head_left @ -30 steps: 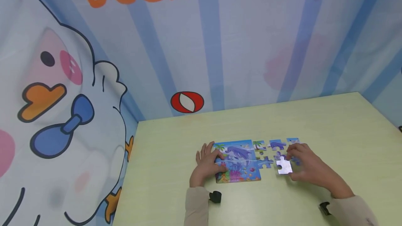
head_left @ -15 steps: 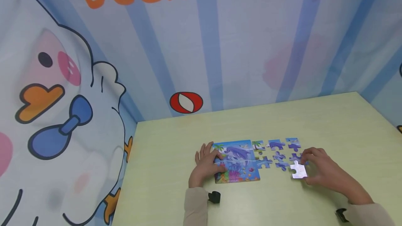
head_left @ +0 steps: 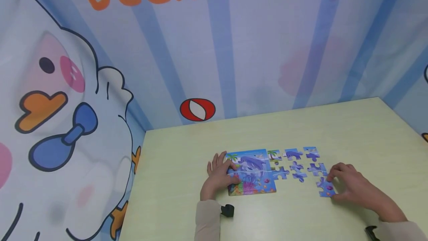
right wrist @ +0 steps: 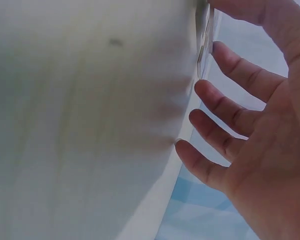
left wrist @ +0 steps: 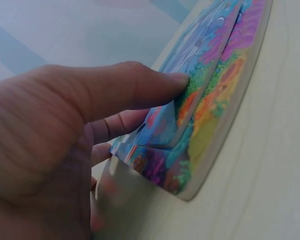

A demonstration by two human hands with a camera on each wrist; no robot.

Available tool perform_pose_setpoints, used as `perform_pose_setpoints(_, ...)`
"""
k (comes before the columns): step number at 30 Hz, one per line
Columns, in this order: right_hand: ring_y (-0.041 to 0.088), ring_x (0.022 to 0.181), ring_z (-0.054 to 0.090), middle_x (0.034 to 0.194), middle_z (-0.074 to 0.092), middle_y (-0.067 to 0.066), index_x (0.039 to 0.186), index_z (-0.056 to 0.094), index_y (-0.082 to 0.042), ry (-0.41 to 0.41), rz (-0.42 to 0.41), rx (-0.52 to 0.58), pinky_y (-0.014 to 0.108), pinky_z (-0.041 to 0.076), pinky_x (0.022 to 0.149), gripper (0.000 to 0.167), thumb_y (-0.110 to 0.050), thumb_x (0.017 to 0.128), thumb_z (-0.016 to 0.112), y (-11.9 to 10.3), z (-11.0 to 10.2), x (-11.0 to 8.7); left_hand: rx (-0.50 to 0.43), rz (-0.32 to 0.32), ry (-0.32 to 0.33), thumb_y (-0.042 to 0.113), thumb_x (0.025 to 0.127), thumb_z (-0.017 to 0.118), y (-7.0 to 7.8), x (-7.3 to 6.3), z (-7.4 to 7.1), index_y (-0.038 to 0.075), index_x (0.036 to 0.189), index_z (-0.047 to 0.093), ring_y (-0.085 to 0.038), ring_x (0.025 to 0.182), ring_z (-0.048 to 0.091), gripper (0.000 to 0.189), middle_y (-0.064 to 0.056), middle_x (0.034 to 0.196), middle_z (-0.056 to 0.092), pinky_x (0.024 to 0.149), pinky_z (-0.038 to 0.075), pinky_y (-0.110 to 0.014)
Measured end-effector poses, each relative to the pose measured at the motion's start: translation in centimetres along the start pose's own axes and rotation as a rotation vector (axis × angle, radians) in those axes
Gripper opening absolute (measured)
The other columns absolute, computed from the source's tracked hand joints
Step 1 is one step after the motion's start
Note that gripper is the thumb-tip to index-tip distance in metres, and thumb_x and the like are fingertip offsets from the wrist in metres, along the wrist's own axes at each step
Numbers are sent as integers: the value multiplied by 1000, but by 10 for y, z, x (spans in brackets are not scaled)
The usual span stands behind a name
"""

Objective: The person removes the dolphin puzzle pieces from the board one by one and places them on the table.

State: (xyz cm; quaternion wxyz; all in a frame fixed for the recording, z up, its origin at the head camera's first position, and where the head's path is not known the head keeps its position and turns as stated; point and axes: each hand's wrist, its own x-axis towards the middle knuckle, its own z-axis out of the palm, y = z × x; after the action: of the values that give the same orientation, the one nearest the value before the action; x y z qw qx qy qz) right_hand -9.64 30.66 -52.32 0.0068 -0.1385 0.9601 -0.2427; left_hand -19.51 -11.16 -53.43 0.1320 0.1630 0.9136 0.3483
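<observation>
My left hand rests at the left edge of a dolphin picture puzzle board, its thumb pressing on the colourful coral corner. In the head view my right hand pinches a blue puzzle piece by its right side, between thumb and fingertips, picture side up and low at the table. Just above that piece lies another puzzle piece. In the right wrist view only a thin edge of the pieces shows beside the fingertips.
Several loose puzzle pieces lie in rough rows right of the board, among them a palm-tree piece, a dolphin piece and a top-right piece. The pale table ends at a striped printed backdrop.
My right hand has moved right and towards me with the puzzle piece, whose surface went from shiny glare to a visible picture as it came down. The left hand stays put.
</observation>
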Motion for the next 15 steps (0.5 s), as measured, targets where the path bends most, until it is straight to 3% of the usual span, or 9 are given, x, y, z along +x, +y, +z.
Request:
perform_pose_setpoints(7, 35, 98, 52, 111, 58, 10, 86, 64, -19, 1, -20, -35, 57, 42, 76, 39, -20, 59, 93, 1, -1, 1, -12, 2, 5, 24, 80, 81, 2, -2, -1, 18, 91, 57, -43, 152, 1, 26, -16, 164, 21, 115, -4, -67)
perform_pose_setpoints(15, 39, 101, 53, 113, 58, 13, 90, 65, -15, -22, 29, -9, 62, 44, 80, 41, -19, 60, 92, -1, -1, 1, -10, 9, 15, 24, 80, 81, 2, -3, -1, 17, 91, 57, -43, 152, 2, 27, -17, 164, 21, 115, -3, -67)
